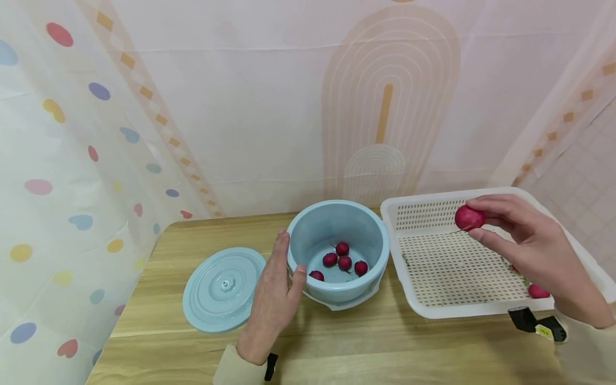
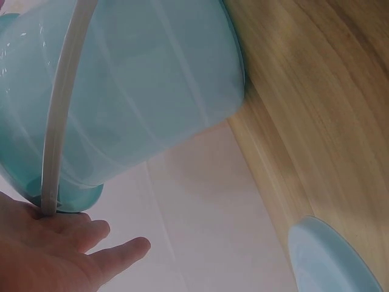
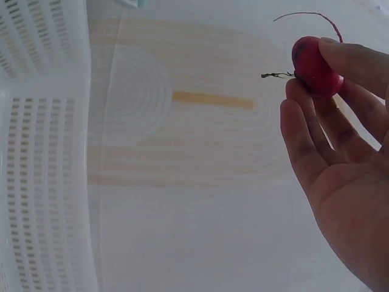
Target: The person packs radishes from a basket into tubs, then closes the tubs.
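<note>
My right hand (image 1: 539, 246) pinches a red radish (image 1: 469, 218) between thumb and fingers, above the white basket. In the right wrist view the radish (image 3: 317, 67) shows a thin curved root and a short dark stem end. A light blue bucket (image 1: 339, 295) stands upright in the middle of the table, several radishes (image 1: 344, 263) on its floor. My left hand (image 1: 275, 299) rests at the left side of the bucket's rim, its fingers extended. The left wrist view shows those fingers (image 2: 124, 252) by the rim, near the end of a pale handle (image 2: 59, 115).
To the right lies a white perforated basket (image 1: 409, 291) with a few radishes (image 1: 538, 291) at its near right, partly hidden behind my right hand. The round blue lid (image 1: 207, 299) lies left of the bucket on the wooden table (image 1: 366, 347). A patterned cloth (image 1: 240, 107) hangs behind.
</note>
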`<state>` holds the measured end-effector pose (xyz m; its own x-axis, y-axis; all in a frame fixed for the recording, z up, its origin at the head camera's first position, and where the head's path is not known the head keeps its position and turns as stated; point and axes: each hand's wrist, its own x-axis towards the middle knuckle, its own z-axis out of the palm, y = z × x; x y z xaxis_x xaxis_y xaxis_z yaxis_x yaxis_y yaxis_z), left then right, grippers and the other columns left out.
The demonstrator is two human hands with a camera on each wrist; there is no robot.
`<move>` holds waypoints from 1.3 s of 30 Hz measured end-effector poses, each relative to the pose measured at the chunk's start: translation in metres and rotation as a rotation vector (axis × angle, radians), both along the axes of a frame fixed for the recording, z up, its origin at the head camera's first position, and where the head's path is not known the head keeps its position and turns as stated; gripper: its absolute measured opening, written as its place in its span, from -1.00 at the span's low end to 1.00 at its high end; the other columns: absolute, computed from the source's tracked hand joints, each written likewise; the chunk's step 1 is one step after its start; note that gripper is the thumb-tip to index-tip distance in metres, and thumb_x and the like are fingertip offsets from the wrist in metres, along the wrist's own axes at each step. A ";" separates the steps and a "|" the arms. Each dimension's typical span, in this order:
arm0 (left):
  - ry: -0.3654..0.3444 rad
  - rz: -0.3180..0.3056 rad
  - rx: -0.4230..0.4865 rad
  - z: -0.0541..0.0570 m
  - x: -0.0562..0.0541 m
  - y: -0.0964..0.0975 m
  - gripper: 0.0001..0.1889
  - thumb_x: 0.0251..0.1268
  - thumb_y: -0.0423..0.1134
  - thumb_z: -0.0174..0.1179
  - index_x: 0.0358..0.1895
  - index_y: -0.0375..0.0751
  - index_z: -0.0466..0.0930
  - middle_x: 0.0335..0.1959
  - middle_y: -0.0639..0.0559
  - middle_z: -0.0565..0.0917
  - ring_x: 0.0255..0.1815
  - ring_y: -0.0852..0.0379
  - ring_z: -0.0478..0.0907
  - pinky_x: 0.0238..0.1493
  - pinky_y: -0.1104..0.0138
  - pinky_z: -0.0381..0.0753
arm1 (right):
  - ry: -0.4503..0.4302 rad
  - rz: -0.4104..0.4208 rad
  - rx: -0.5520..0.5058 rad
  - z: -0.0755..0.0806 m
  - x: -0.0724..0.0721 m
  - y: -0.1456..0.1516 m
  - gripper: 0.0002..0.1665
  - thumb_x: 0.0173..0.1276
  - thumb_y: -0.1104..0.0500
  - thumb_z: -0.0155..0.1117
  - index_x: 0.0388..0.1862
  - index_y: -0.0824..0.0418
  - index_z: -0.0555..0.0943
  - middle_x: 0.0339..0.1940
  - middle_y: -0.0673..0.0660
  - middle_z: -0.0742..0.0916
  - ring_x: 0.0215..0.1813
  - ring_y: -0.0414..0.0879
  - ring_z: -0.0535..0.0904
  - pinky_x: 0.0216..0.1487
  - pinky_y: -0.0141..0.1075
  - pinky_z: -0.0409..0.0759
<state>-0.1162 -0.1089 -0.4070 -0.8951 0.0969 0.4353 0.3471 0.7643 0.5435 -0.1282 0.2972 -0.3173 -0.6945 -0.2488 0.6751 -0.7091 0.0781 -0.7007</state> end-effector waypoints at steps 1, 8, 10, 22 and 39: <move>-0.001 0.000 0.001 0.000 0.000 0.000 -0.27 0.56 -0.05 0.03 0.66 -0.24 0.06 0.67 -0.11 0.15 0.63 -0.11 0.16 0.49 -0.07 0.30 | -0.001 0.005 -0.012 0.000 0.001 -0.004 -0.51 0.20 0.64 0.37 0.14 0.68 0.55 0.14 0.32 0.65 0.09 -0.07 0.69 0.17 -0.43 0.61; -0.004 -0.002 -0.004 0.001 0.000 0.000 -0.27 0.56 -0.05 0.02 0.66 -0.26 0.07 0.66 -0.13 0.15 0.63 -0.11 0.16 0.50 -0.07 0.30 | 0.073 0.051 -0.059 -0.005 0.003 -0.027 -0.48 0.27 0.39 0.48 0.10 0.71 0.55 0.13 0.31 0.67 0.10 -0.04 0.66 0.17 -0.42 0.62; -0.009 0.000 -0.004 0.001 0.001 0.000 -0.27 0.56 -0.05 0.02 0.66 -0.25 0.07 0.66 -0.12 0.15 0.63 -0.10 0.16 0.50 -0.06 0.30 | 0.091 0.055 -0.053 -0.007 0.004 -0.034 -0.46 0.29 0.34 0.49 0.10 0.71 0.55 0.15 0.32 0.66 0.13 -0.03 0.64 0.18 -0.41 0.61; -0.021 0.005 -0.007 0.002 0.001 0.000 -0.27 0.56 -0.05 0.03 0.66 -0.22 0.07 0.67 -0.07 0.13 0.64 -0.09 0.15 0.51 -0.06 0.28 | 0.137 -0.173 0.224 -0.015 0.011 -0.070 -0.44 0.13 0.47 0.56 0.16 0.34 0.70 0.17 0.12 0.71 0.26 -0.18 0.59 0.27 -0.47 0.53; -0.027 0.011 -0.014 0.002 0.001 0.001 -0.26 0.55 -0.04 0.02 0.66 -0.22 0.06 0.68 -0.06 0.12 0.64 -0.08 0.13 0.50 -0.07 0.28 | 0.130 -0.193 0.386 -0.036 0.008 -0.124 -0.38 0.17 0.33 0.59 0.25 0.13 0.69 0.17 0.01 0.72 0.19 -0.12 0.62 0.24 -0.54 0.49</move>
